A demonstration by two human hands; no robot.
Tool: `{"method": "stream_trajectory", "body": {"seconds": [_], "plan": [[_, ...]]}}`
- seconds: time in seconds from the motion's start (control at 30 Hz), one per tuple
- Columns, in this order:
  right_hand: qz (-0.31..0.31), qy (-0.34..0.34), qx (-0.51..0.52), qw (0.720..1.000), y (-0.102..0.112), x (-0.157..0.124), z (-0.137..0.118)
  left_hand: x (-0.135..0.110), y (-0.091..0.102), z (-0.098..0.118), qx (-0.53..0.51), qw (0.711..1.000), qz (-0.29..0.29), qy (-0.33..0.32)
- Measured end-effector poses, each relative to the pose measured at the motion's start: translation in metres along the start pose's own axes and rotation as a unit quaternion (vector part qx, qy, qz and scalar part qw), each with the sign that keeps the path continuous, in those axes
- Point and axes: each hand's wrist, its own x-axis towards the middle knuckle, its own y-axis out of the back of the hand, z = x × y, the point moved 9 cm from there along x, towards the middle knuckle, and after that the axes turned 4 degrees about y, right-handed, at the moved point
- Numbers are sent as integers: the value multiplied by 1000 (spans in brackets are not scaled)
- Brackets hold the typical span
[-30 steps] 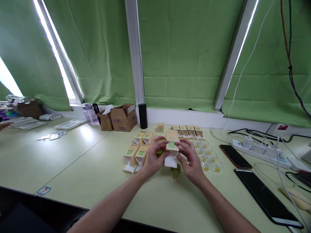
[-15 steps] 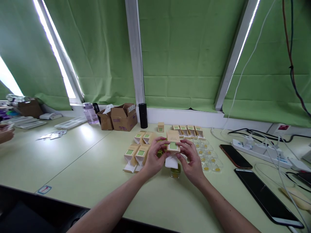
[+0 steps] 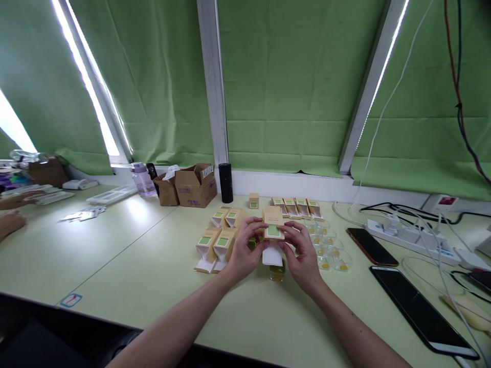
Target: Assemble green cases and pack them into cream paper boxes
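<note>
Between my left hand and my right hand is a small kraft paper box with a green square on its side. Both hands grip it by its sides, and its white inner flap hangs open toward me. Just below the flap a small glass jar with green and yellow in it stands on the table. More green shows behind my left fingers, mostly hidden. To the left of my left hand stand several similar boxes with their flaps open. Several clear cups with yellow centres lie right of my right hand.
Along the back are more kraft boxes, a single closed box, a black cylinder and an open carton. Two phones and a power strip with cables lie right. Another person's hands are far left.
My hands and the box stay almost in place; the white flap has shifted very slightly right. At far left the other person's hands have moved apart and lower onto the table.
</note>
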Motion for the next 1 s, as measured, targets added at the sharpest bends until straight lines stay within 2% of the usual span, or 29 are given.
{"method": "stream_trajectory", "body": {"seconds": [0.27, 0.53, 0.63, 0.77, 1.0], "plan": [[2, -4, 9, 1000, 1, 0, -1, -2, -1, 6, 6, 1000, -15, 5], [30, -21, 26, 999, 8, 4, 0, -6, -13, 5, 6, 990, -143, 20], [39, -22, 29, 999, 10, 4, 0, -8, -19, 4, 14, 984, -174, 26], [40, -19, 24, 999, 9, 3, 0, -9, -20, 2, 9, 985, -166, 33], [-4, -8, 32, 999, 1, 1, -5, -8, -15, -4, -57, 988, -130, 54]]}}
